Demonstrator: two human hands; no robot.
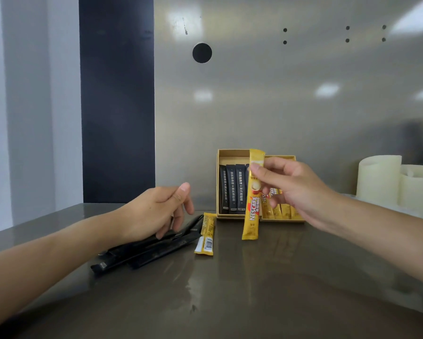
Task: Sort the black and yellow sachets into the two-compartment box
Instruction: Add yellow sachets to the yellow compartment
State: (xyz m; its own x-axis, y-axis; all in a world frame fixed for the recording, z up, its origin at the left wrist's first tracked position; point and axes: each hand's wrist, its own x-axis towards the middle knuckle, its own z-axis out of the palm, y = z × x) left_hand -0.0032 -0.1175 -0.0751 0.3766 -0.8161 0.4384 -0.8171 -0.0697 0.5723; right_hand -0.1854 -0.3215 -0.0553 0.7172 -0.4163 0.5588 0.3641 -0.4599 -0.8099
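A cardboard two-compartment box (232, 154) stands against the back wall. Its left compartment holds several black sachets (232, 189); its right compartment holds several yellow sachets (282, 211). My right hand (296, 189) pinches a yellow Nescafe sachet (253, 209) near its top, hanging upright just in front of the box divider. My left hand (156, 211) rests with fingertips on a loose pile of black sachets (151, 250) on the table. One yellow sachet (206, 234) lies flat beside that pile, barcode side up.
The steel table (254, 289) runs to a metal back wall. Cream-coloured plastic cylinders (386, 182) stand at the right edge. A dark panel (117, 99) rises at the back left.
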